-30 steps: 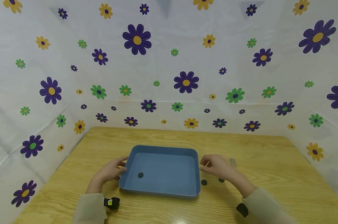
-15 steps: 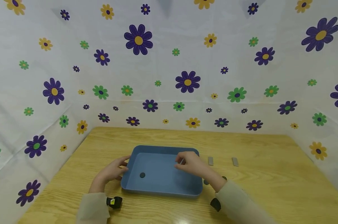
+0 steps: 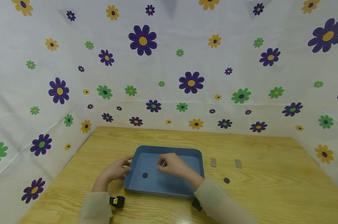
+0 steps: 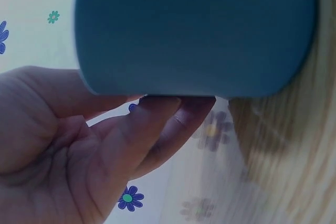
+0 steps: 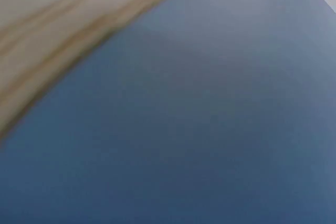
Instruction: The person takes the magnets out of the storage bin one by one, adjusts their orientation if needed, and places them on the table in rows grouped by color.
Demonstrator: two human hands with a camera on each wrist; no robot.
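A shallow blue tray (image 3: 160,188) sits on the wooden table. My left hand (image 3: 114,170) rests against the outside of its left wall; in the left wrist view the hand's fingers (image 4: 137,127) lie loosely along that wall. Over the tray's middle is my right hand (image 3: 173,165), its thumb and forefinger bent toward each other. Whether anything is between them cannot be made out. Inside the tray, left of that hand, lies a small dark disc (image 3: 145,175). The right wrist view shows mostly the blurred blue tray (image 5: 184,119), with the right fingers out of sight.
Right of the tray, two small grey rectangular pieces (image 3: 213,162) lie on the table (image 3: 258,186). Nearer me is another dark disc (image 3: 226,180). A white flower-patterned cloth (image 3: 163,71) hangs behind and at both sides.
My right hand has moved left from beside the tray's right wall to over its middle. Both grey pieces now show, while one dark disc is hidden behind the right arm. My left hand stays put.
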